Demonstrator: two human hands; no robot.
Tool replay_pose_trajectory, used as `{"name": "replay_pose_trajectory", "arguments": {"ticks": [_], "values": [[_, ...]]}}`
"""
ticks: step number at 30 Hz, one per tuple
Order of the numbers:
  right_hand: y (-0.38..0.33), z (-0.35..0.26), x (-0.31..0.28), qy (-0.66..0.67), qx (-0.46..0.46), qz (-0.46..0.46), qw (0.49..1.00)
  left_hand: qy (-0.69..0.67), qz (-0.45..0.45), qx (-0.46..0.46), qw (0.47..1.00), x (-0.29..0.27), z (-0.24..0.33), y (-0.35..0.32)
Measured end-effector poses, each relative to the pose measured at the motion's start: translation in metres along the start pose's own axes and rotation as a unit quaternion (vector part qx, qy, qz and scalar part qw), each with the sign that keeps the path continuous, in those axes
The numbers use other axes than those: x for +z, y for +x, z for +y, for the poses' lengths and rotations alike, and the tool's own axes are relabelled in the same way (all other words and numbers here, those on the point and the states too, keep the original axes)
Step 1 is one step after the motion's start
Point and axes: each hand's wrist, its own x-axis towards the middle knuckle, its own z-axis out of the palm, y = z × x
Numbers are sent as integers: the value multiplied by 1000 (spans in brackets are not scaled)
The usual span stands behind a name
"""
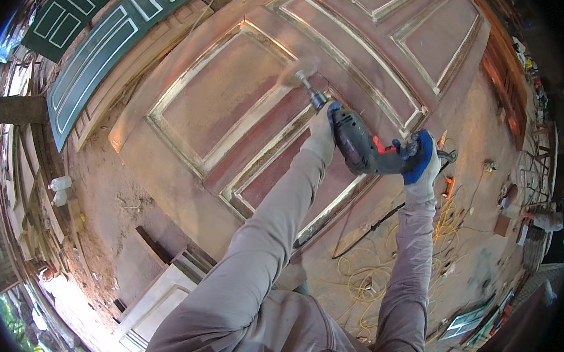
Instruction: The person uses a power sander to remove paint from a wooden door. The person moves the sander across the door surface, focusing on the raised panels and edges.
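Both my hands wear white gloves with blue on the fingers. My left hand (322, 130) is closed around the front of a dark power drill (353, 142), just behind its metal chuck (317, 99). My right hand (422, 163) grips the drill's rear handle, near a red part on the body. From the chuck a shaft runs to a round spinning attachment (300, 72), blurred by motion. That attachment is over the raised edge of a panel on a large reddish-brown panelled door (272, 182), which lies flat and dusty. Pale, bare-looking wood shows along the door's mouldings.
A black cord (376, 226) trails from the drill's end. Tangled yellow cord (367, 283) lies on the ground at right, near an orange tool (449, 188). Green panelled doors (96, 75) lean at upper left. A white panelled piece (162, 302) lies at lower left.
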Motion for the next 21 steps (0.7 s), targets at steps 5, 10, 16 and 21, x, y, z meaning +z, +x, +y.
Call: {"name": "replay_pose_trajectory", "arguments": {"ticks": [5,10,16,21], "values": [[13,4,9,-15,-21,0,1000,22,-68,-14,997,6,4,16],[-27,13,27,-56,7,25,998,-41,-38,9,998,-52,10,-21],[-35,6,41,-117,-43,-62,990,-48,-92,-10,995,-39,16,-23],[-4,-11,51,-91,-60,-36,993,-59,-88,-43,993,3,8,17]]}}
